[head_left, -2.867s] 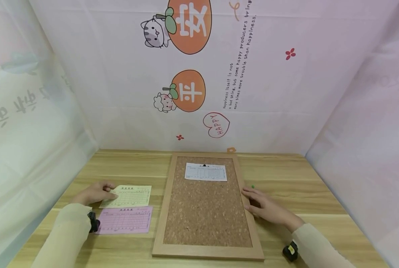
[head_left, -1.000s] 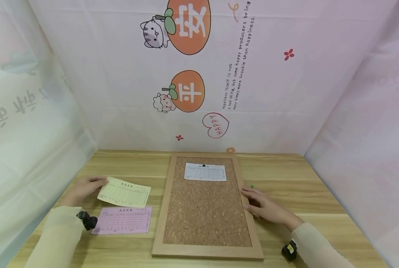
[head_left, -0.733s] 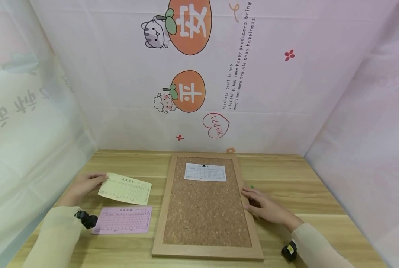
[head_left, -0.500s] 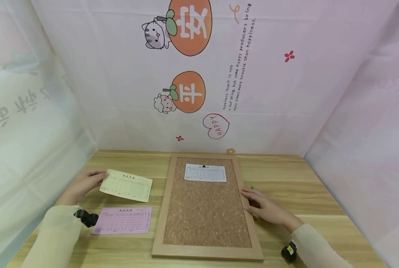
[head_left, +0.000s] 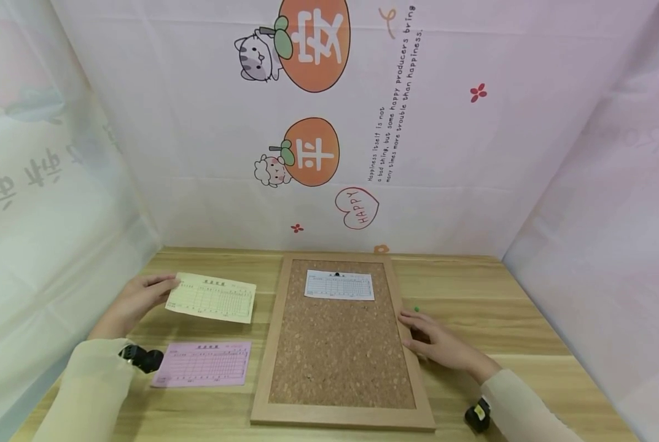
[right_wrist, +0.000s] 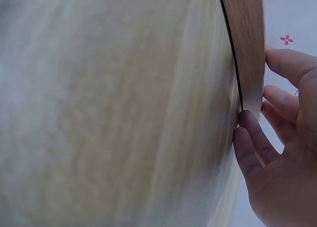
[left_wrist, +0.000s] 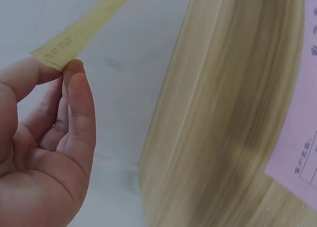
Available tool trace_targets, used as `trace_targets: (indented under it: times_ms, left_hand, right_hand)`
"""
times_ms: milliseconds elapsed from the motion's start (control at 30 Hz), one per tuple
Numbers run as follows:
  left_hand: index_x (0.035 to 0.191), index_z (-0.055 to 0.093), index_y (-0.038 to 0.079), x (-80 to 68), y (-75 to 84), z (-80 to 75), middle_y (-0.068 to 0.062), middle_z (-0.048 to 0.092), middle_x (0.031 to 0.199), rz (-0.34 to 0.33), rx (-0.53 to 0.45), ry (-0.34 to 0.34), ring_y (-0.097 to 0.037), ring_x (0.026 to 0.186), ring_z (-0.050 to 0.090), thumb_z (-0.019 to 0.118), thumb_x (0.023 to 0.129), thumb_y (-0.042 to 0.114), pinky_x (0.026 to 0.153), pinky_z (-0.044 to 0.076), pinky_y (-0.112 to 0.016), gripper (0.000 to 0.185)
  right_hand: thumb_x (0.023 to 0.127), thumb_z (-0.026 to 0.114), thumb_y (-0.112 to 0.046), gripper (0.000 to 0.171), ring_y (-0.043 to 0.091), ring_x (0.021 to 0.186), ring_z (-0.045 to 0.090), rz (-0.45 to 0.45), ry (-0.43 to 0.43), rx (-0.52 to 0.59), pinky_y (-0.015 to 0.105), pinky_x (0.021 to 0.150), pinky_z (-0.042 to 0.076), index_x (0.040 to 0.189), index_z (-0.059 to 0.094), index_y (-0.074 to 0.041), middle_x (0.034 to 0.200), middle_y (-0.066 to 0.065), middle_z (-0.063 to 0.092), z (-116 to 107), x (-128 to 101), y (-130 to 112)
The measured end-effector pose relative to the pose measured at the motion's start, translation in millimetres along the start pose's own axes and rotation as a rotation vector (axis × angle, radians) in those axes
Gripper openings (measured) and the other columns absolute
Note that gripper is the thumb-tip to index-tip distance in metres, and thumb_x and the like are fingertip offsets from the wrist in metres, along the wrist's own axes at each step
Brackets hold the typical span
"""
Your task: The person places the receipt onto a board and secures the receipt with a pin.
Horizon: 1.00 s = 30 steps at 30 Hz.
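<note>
My left hand (head_left: 138,301) pinches a yellow printed form (head_left: 213,298) by its left corner, thumb and fingertips together. In the left wrist view, that yellow form (left_wrist: 84,31) stretches away from the fingertips, raised over the table. A pink form (head_left: 203,364) lies flat just in front of it. My right hand (head_left: 448,347) rests against the right side of a wood-framed cork board (head_left: 343,350), its fingertips on the frame (right_wrist: 247,43) in the right wrist view. A white form (head_left: 340,287) hangs near the board's top under a black pushpin (head_left: 337,274).
A small green object (head_left: 416,309) lies on the wooden table (head_left: 462,288) beyond the right hand. Printed white cloth (head_left: 440,135) walls the back and both sides. Each wrist wears a black camera (head_left: 144,359).
My left hand has taken the yellow form's corner, drawn it up and away from the pink form, then swung it slightly back. The right hand has stayed at the frame.
</note>
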<state>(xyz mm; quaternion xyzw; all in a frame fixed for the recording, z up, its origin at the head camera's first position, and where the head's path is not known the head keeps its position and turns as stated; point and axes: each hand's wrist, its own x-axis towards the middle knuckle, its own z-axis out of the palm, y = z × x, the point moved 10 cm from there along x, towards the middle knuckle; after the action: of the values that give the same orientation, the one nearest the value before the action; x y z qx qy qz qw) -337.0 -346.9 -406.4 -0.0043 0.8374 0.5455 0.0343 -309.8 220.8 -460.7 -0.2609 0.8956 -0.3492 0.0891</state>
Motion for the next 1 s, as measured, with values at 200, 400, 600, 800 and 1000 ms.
trace_targets:
  times_ms: [200,400,600,800,1000]
  left_hand:
    - [0.149,0.034,-0.012,1.5,1.6,4.7,-0.030,0.035,0.152,-0.003,-0.064,-0.006,0.009,0.102,0.053,0.058,0.101,0.043,0.089,0.048,-0.014,0.077]
    - [0.151,0.032,-0.010,3.8,1.1,11.6,-0.027,0.032,0.155,-0.034,-0.099,-0.005,-0.018,0.128,0.049,0.057,0.100,0.047,0.096,0.047,-0.017,0.080]
    - [0.152,0.028,-0.010,3.7,0.2,22.7,-0.026,0.026,0.158,-0.046,-0.156,-0.022,-0.035,0.143,0.031,0.057,0.101,0.045,0.099,0.045,-0.019,0.080]
    - [0.152,0.025,-0.012,6.8,2.0,34.4,-0.027,0.027,0.156,-0.025,-0.215,-0.037,-0.008,0.121,0.051,0.057,0.103,0.038,0.093,0.045,-0.012,0.076]
    - [0.153,0.022,-0.011,8.9,5.5,45.4,-0.026,0.021,0.159,-0.032,-0.272,-0.046,-0.034,0.144,0.027,0.055,0.104,0.037,0.108,0.037,-0.025,0.075]
  right_hand:
    - [0.103,0.059,-0.034,0.061,0.048,0.146,0.018,0.001,0.000,-0.001,0.069,0.111,0.021,0.152,0.040,-0.003,0.160,0.018,0.029,0.1,-0.1,-0.3]
    - [0.103,0.059,-0.034,0.061,0.047,0.145,0.020,-0.003,0.000,-0.005,0.069,0.110,0.023,0.152,0.040,-0.002,0.160,0.018,0.029,0.1,-0.3,-1.1]
    - [0.103,0.058,-0.033,0.061,0.047,0.145,0.019,-0.006,0.002,-0.001,0.069,0.110,0.023,0.152,0.040,-0.003,0.160,0.018,0.029,0.7,0.2,-0.2]
    - [0.103,0.059,-0.033,0.061,0.047,0.145,0.020,-0.013,0.007,-0.005,0.069,0.110,0.023,0.152,0.040,-0.003,0.160,0.017,0.030,1.3,0.8,0.5]
    - [0.103,0.059,-0.032,0.061,0.048,0.145,0.018,-0.015,0.011,-0.002,0.069,0.111,0.021,0.152,0.040,-0.002,0.160,0.018,0.029,0.5,0.7,1.4]
